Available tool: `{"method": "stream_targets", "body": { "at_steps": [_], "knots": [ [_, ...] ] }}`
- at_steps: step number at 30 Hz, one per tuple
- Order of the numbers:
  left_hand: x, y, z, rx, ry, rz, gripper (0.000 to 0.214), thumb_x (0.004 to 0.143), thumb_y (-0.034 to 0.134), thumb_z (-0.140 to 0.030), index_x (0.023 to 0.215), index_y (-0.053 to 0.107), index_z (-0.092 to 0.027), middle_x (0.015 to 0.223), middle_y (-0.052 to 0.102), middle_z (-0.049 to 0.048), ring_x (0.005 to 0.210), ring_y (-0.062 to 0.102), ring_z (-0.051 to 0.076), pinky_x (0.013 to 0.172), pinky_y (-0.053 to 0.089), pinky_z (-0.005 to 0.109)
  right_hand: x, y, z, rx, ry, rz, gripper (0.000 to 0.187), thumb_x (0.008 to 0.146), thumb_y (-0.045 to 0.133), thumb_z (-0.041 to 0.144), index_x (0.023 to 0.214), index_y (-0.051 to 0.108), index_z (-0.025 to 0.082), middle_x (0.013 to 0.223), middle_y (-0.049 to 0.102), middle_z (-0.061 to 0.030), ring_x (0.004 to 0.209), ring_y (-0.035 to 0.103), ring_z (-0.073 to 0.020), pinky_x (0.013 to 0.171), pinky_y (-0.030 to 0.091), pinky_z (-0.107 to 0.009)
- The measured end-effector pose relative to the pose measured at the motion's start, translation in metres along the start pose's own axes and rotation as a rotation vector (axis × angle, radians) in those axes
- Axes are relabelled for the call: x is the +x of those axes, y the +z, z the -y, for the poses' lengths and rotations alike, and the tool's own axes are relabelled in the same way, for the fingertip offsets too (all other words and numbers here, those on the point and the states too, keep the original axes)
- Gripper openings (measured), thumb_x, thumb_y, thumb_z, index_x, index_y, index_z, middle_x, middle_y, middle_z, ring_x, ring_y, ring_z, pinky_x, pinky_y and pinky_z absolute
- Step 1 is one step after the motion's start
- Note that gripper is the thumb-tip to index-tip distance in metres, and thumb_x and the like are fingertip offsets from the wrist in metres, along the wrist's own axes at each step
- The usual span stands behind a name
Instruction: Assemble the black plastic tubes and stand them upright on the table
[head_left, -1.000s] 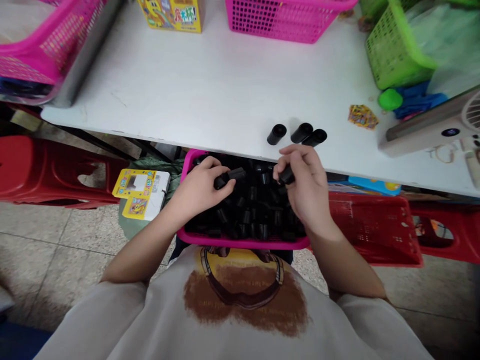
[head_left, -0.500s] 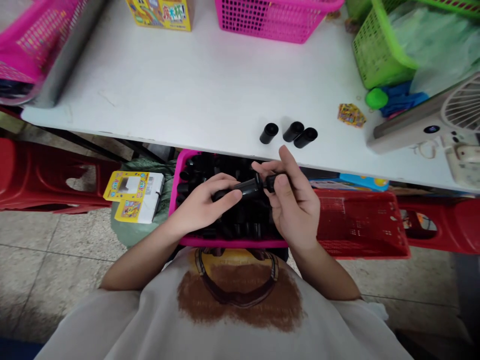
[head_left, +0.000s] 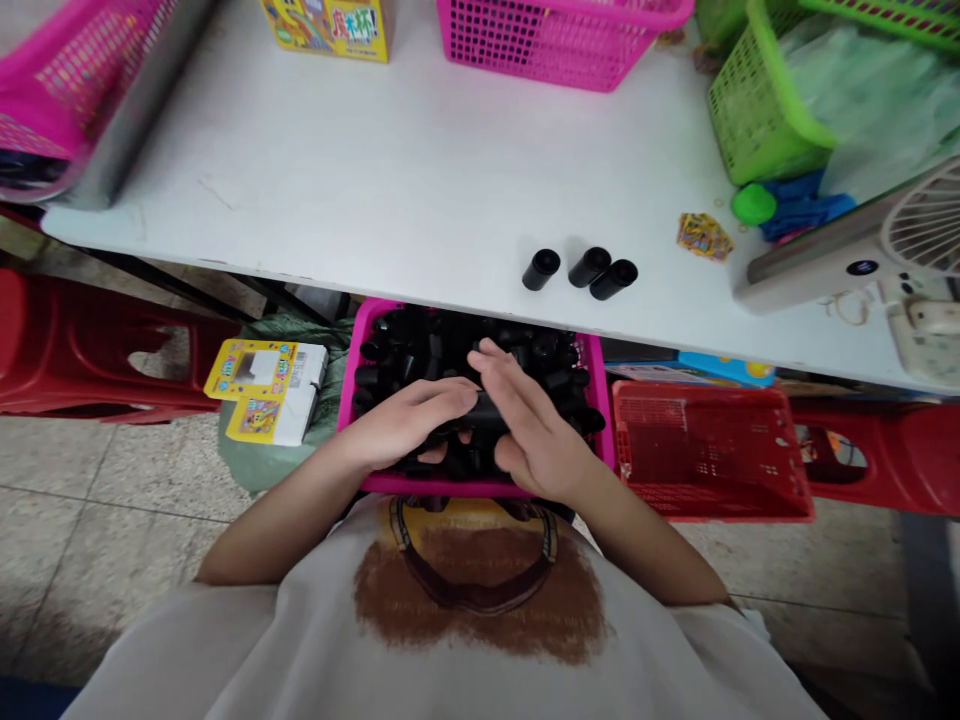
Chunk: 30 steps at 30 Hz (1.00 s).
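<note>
My left hand [head_left: 412, 420] is wrapped round a black plastic cylinder [head_left: 486, 412], held level above the basket. Flat against the right end of that cylinder lies my right hand [head_left: 536, 430], its fingers stretched out and its palm partly covering the piece. Beneath both hands a pink basket [head_left: 609, 440] is filled with many small black plastic parts [head_left: 555, 350]. Three black cylinders stand or lean near the table's front edge: one on its own [head_left: 541, 270], and a pair [head_left: 613, 279] close together.
The white table [head_left: 337, 160] carries a pink basket [head_left: 540, 50], a yellow box [head_left: 330, 28], a green basket [head_left: 765, 110], small printed cards [head_left: 703, 236] and a fan [head_left: 832, 250]. A flattened yellow carton [head_left: 262, 390] lies at left; a red crate [head_left: 712, 450] sits at right.
My right hand has moved left and turned, from fingering the cylinder's end to lying flat against it. The thinner part that showed between the hands is no longer visible.
</note>
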<state>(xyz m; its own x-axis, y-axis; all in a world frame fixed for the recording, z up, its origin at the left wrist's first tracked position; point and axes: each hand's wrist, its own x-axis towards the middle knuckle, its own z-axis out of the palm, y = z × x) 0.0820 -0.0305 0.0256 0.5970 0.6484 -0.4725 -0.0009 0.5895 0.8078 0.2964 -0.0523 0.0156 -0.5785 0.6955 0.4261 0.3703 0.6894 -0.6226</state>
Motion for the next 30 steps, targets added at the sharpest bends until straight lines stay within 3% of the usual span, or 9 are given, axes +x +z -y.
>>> {"method": "stream_targets", "body": {
  "at_steps": [3, 6, 8, 11, 14, 18, 22, 25, 30],
  "knots": [
    [0.003, 0.002, 0.004, -0.067, -0.039, -0.035, 0.057, 0.083, 0.074, -0.071, 0.083, 0.067, -0.015, 0.071, 0.062, 0.0026, 0.046, 0.044, 0.007, 0.036, 0.029, 0.018, 0.004, -0.004, 0.003, -0.092, 0.062, 0.109, 0.071, 0.113, 0.037, 0.048, 0.175, 0.009, 0.027, 0.171, 0.038, -0.0168, 0.166, 0.024, -0.0360, 0.131, 0.025, -0.069],
    [0.005, 0.002, 0.003, -0.098, -0.062, -0.075, 0.058, 0.080, 0.077, -0.072, 0.085, 0.068, -0.015, 0.071, 0.061, 0.0028, 0.047, 0.044, 0.008, 0.036, 0.026, 0.017, 0.007, -0.015, 0.001, -0.091, 0.210, 0.128, 0.054, 0.110, 0.042, 0.028, 0.164, 0.040, 0.028, 0.150, 0.062, -0.0135, 0.146, 0.056, -0.0309, 0.127, 0.039, -0.061],
    [0.003, -0.001, 0.000, -0.114, -0.074, -0.077, 0.050, 0.079, 0.080, -0.063, 0.091, 0.070, -0.016, 0.072, 0.060, 0.0021, 0.050, 0.044, 0.008, 0.036, 0.024, 0.016, 0.010, -0.027, -0.010, -0.115, 0.321, 0.026, 0.050, 0.107, 0.050, 0.027, 0.157, 0.046, 0.027, 0.138, 0.069, -0.0114, 0.125, 0.069, -0.0291, 0.114, 0.054, -0.054],
    [-0.003, -0.010, -0.005, -0.138, -0.043, -0.101, 0.031, 0.074, 0.081, -0.038, 0.097, 0.070, -0.019, 0.073, 0.059, 0.0011, 0.054, 0.045, 0.009, 0.037, 0.023, 0.014, 0.016, -0.048, -0.045, -0.364, 0.400, -0.151, 0.038, 0.104, 0.055, 0.028, 0.142, 0.059, 0.024, 0.134, 0.069, -0.0137, 0.120, 0.068, -0.0341, 0.106, 0.058, -0.056],
    [-0.009, -0.019, -0.005, -0.176, 0.062, -0.177, 0.023, 0.065, 0.077, -0.024, 0.086, 0.068, -0.018, 0.094, 0.066, 0.0072, 0.066, 0.056, 0.012, 0.038, 0.027, 0.012, 0.024, -0.064, -0.088, -0.576, 0.350, -0.121, 0.038, 0.103, 0.045, 0.015, 0.130, 0.069, 0.025, 0.133, 0.069, -0.0129, 0.125, 0.063, -0.0352, 0.112, 0.052, -0.058],
    [-0.012, -0.023, 0.002, -0.284, 0.156, -0.183, 0.023, 0.059, 0.073, -0.018, 0.081, 0.067, -0.016, 0.123, 0.068, 0.0142, 0.077, 0.064, 0.016, 0.038, 0.031, 0.012, 0.029, -0.069, -0.120, -0.623, 0.352, -0.063, 0.044, 0.102, 0.045, 0.013, 0.140, 0.066, 0.018, 0.142, 0.067, -0.0173, 0.125, 0.064, -0.0364, 0.113, 0.049, -0.061],
    [-0.013, -0.020, 0.006, -0.368, 0.187, -0.156, 0.023, 0.059, 0.076, -0.015, 0.076, 0.061, -0.016, 0.123, 0.069, 0.0143, 0.075, 0.065, 0.015, 0.037, 0.032, 0.011, 0.028, -0.068, -0.109, -0.645, 0.343, -0.088, 0.051, 0.105, 0.051, 0.023, 0.156, 0.053, 0.016, 0.153, 0.059, -0.0217, 0.134, 0.059, -0.0406, 0.114, 0.046, -0.064],
    [-0.012, -0.018, 0.006, -0.340, 0.209, -0.198, 0.028, 0.068, 0.084, -0.025, 0.084, 0.062, -0.018, 0.119, 0.069, 0.0112, 0.073, 0.065, 0.014, 0.038, 0.032, 0.011, 0.028, -0.060, -0.085, -0.665, 0.260, -0.085, 0.044, 0.107, 0.054, 0.030, 0.150, 0.059, 0.024, 0.153, 0.060, -0.0168, 0.137, 0.054, -0.0399, 0.115, 0.043, -0.064],
    [-0.011, -0.014, 0.004, -0.407, 0.194, -0.175, 0.044, 0.073, 0.089, -0.037, 0.092, 0.052, -0.022, 0.109, 0.075, 0.0072, 0.064, 0.061, 0.012, 0.039, 0.035, 0.012, 0.027, -0.026, -0.056, -0.615, 0.114, 0.286, 0.027, 0.106, 0.059, 0.024, 0.127, 0.076, 0.025, 0.156, 0.059, -0.0126, 0.136, 0.051, -0.0412, 0.109, 0.043, -0.064]
  ]
}}
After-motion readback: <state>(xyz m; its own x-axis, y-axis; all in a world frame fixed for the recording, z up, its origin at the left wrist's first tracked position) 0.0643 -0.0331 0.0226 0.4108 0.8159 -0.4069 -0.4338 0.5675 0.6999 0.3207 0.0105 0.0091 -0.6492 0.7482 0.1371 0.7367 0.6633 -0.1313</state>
